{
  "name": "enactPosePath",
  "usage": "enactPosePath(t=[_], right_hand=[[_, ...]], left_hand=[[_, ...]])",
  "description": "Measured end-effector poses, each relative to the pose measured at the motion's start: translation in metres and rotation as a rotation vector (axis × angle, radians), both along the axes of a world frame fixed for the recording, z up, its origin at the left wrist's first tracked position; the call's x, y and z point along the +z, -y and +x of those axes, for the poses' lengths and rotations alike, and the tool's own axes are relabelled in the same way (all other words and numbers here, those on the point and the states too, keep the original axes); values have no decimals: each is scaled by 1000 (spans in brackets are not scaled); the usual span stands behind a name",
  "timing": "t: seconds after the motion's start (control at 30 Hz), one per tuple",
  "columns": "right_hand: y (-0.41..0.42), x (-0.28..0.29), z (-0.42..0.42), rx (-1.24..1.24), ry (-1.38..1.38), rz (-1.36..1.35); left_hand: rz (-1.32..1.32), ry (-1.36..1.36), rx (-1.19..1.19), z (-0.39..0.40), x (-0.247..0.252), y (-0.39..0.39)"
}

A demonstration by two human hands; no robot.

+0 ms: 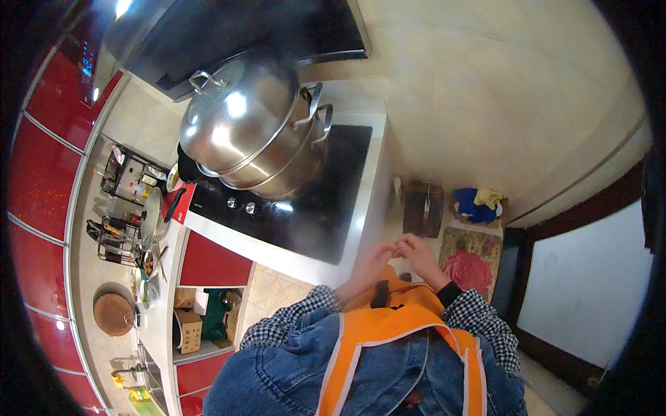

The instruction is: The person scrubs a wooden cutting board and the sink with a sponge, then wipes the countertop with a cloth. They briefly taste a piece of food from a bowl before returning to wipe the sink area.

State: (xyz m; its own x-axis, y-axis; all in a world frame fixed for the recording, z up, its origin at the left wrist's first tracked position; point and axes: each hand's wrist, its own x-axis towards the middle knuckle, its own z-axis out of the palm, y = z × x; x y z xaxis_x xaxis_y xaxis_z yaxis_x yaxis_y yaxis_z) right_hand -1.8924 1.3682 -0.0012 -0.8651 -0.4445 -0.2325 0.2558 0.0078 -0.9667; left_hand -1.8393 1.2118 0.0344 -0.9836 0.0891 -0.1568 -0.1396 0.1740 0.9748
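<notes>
My left hand (pixel 370 266) and my right hand (pixel 420 260) meet at the fingertips in front of my waist, above the orange apron (pixel 400 322). The fingers are bent towards each other; whether something small is between them cannot be made out. To the left of the hands and apart from them is the black glass cooktop (pixel 312 223). A large stainless-steel steamer pot (pixel 291 171) stands on it, covered by a shiny domed lid (pixel 239 119) with a loop handle. Metal side handles (pixel 321 119) stick out at the pot's right.
A range hood (pixel 270 26) hangs above the pot. The left counter holds a spice rack (pixel 122 174), a glass lid (pixel 152 216), bowls (pixel 150 262) and a knife holder (pixel 117 242). A round wooden board (pixel 113 314) leans at the wall. A patterned mat (pixel 451 244) lies right, near a door (pixel 588 281).
</notes>
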Motion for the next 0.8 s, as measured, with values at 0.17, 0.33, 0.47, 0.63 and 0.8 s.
enactPosePath(t=[0.17,0.33,0.47,0.63,0.8], right_hand=[[5,15,-42,154,-82,-23],[3,29,-89,288,-126,-43],[-8,27,-120,420,-199,-82],[-23,25,-151,459,-243,-158],[-34,15,-165,484,-267,-216]], left_hand=[[-44,-34,162,-23,11,-4],[-16,-101,342,-43,30,-25],[-100,-56,515,-53,5,-40],[-195,-16,566,-75,24,-74],[-198,38,654,-79,18,-102]])
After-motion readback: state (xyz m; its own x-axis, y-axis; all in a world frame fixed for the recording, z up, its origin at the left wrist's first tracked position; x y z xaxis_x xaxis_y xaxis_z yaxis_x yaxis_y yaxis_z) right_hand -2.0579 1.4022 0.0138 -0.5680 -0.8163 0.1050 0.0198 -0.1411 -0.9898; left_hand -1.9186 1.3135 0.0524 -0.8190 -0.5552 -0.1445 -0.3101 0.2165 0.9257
